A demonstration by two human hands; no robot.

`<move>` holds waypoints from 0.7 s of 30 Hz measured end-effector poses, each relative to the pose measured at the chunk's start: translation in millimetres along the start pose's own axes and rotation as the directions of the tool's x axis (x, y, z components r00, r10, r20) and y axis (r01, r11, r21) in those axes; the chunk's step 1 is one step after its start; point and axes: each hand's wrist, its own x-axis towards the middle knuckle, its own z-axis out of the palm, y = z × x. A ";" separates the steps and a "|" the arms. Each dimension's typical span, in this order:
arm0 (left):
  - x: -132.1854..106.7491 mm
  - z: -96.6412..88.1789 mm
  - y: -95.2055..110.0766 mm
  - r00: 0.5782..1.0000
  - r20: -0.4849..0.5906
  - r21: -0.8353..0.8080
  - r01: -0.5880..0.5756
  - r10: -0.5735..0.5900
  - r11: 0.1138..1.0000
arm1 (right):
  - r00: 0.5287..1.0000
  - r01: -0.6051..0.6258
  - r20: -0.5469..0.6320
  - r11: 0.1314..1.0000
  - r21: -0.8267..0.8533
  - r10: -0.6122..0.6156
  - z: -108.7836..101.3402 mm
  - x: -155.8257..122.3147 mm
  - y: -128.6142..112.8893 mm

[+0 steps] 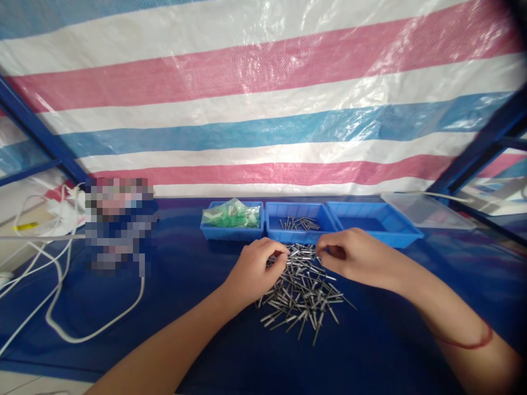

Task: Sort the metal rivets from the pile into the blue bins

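Observation:
A heap of small metal rivets (pixel 302 291) lies on the blue table top (pixel 197 307) in front of me. My left hand (pixel 255 269) rests on the heap's left edge, fingers curled in a pinch over the rivets. My right hand (pixel 352 255) hovers at the heap's far right edge, fingers pinched together near a rivet; what either pinch holds is too small to make out. Just behind the hands stands a blue tray (pixel 275 233) with several rivets in it.
A blue tray with green plastic bags (pixel 233 216) stands left of the rivet tray, another blue tray (pixel 405 233) to its right, then a clear plastic lid (pixel 428 211). White cables (pixel 74 334) loop over the left side. A striped tarp (pixel 263 109) hangs behind.

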 end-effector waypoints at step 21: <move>-4.4 -1.6 8.3 0.999 0.024 -0.220 -0.022 0.028 0.975 | 0.984 0.026 0.145 0.887 0.461 -0.104 9.3 -1.3 -14.9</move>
